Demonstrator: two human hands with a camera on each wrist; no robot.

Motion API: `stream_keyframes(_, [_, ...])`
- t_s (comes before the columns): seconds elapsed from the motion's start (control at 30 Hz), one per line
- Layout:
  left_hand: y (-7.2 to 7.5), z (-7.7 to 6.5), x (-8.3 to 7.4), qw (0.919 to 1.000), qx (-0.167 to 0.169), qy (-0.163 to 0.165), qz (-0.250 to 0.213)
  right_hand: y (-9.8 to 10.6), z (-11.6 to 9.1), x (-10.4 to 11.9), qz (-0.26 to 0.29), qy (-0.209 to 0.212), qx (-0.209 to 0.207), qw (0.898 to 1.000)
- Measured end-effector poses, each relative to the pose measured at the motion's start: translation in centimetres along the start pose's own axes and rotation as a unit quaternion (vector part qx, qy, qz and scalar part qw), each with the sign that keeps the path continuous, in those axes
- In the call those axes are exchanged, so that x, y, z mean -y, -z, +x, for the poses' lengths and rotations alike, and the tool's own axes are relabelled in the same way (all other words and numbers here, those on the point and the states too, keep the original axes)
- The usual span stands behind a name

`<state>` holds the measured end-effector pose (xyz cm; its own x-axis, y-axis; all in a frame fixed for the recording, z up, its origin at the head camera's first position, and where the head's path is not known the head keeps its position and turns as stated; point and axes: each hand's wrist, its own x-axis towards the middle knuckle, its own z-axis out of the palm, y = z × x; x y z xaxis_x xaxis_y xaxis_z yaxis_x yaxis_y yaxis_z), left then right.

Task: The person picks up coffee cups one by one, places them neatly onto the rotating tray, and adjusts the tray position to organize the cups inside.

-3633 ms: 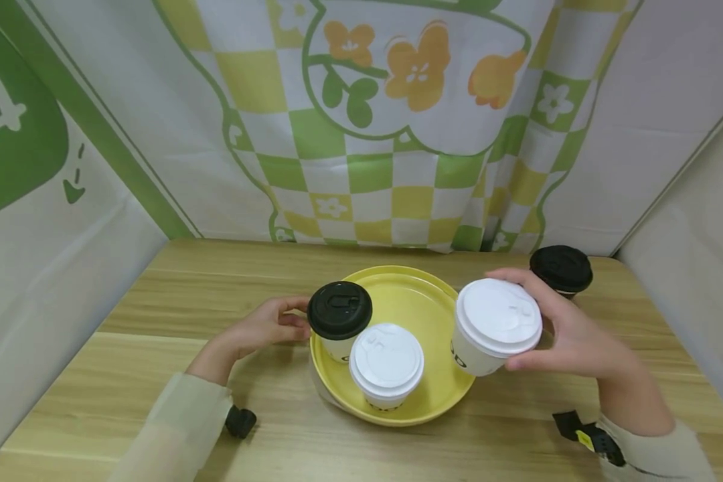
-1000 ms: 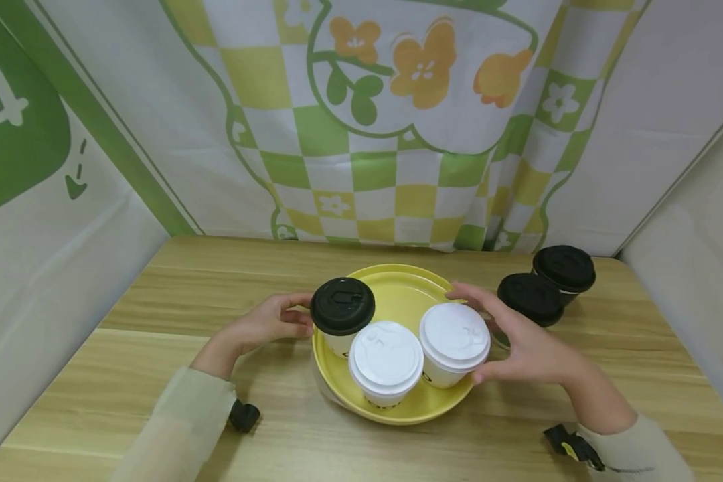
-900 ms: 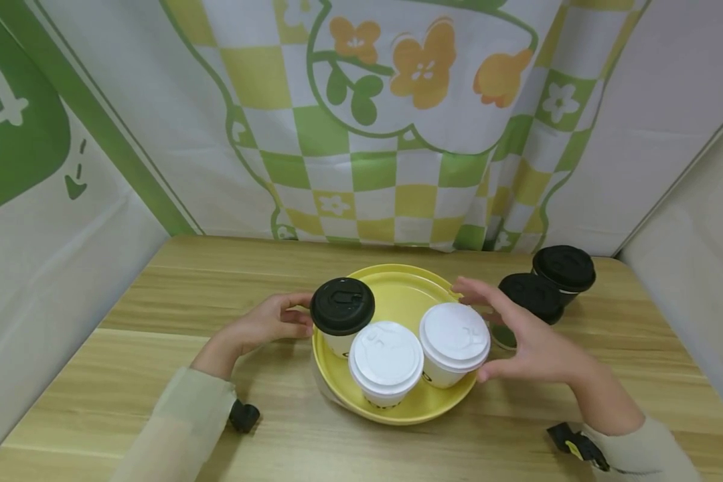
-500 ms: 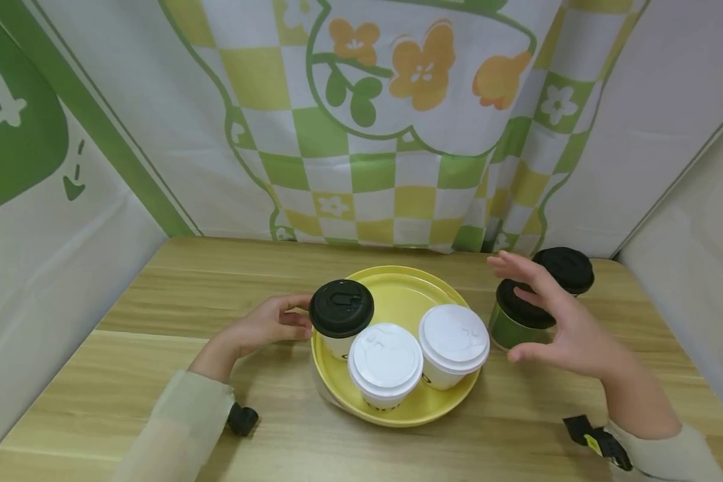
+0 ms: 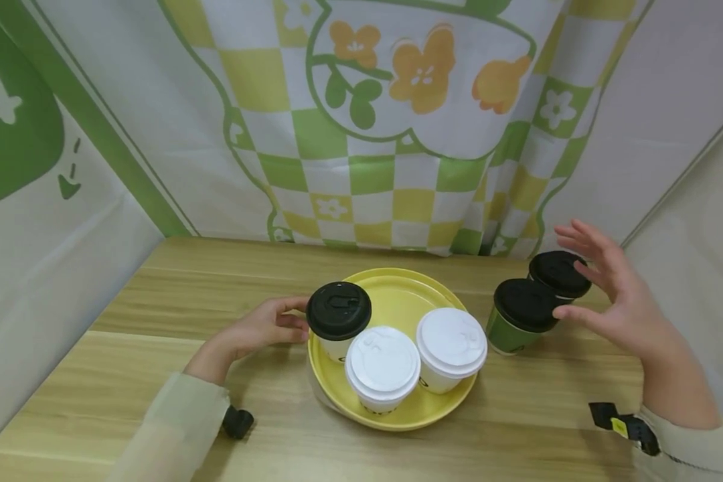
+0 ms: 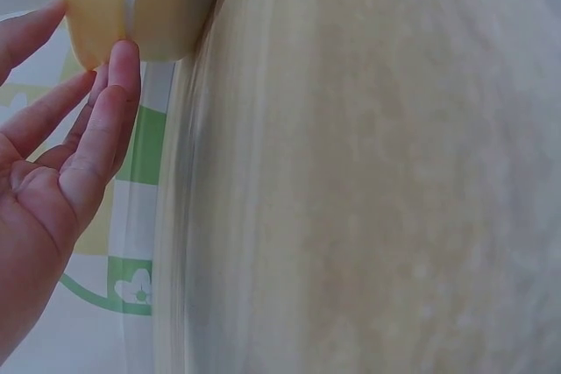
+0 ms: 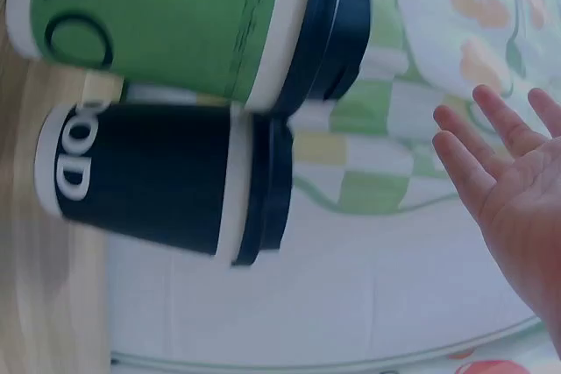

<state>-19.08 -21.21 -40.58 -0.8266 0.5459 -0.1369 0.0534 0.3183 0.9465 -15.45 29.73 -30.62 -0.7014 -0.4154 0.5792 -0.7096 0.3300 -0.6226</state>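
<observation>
My left hand (image 5: 269, 330) touches the left rim of a round yellow tray (image 5: 406, 284) with relaxed fingers (image 6: 123, 67), beside a white paper cup with a black lid (image 5: 339, 310). Two white-lidded cups also stand upright on the tray: one at the front (image 5: 382, 361) and one at the right (image 5: 451, 340). My right hand (image 5: 620, 301) is raised, fingers spread and holding nothing, just right of two black-lidded cups on the table. Of these, the green cup (image 7: 166, 24) is nearer the tray and the black cup (image 7: 149, 177) is behind it.
A wood-grain table (image 5: 175, 288) carries everything. Behind it hangs a checkered curtain (image 5: 391, 174) with flowers, and white fabric walls (image 5: 687, 161) close in both sides. A black strap (image 5: 626, 428) circles the right wrist; another strap (image 5: 237, 422) sits at the left sleeve.
My right hand set the white-lidded cup down on the tray's right side, let go, and moved right and up past the green cup. The left hand stays at the tray's rim.
</observation>
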Motion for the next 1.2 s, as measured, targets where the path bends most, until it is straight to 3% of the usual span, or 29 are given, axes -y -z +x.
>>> stream_keyframes(0.23, [0.0,0.1,-0.1,1.0,-0.005,0.003,0.003,1.4,-0.5,-1.4,-0.07,-0.027,-0.03,0.997])
stream_keyframes(0.6, [0.0,-0.1,0.0,1.0,-0.005,0.001,-0.002,2.4,-1.7,-4.2,-0.059,-0.111,-0.06,0.99])
stream_keyframes(1.2, [0.0,-0.1,0.3,1.0,-0.004,0.002,-0.004,3.5,-5.1,-9.1,-0.064,-0.218,-0.022,0.974])
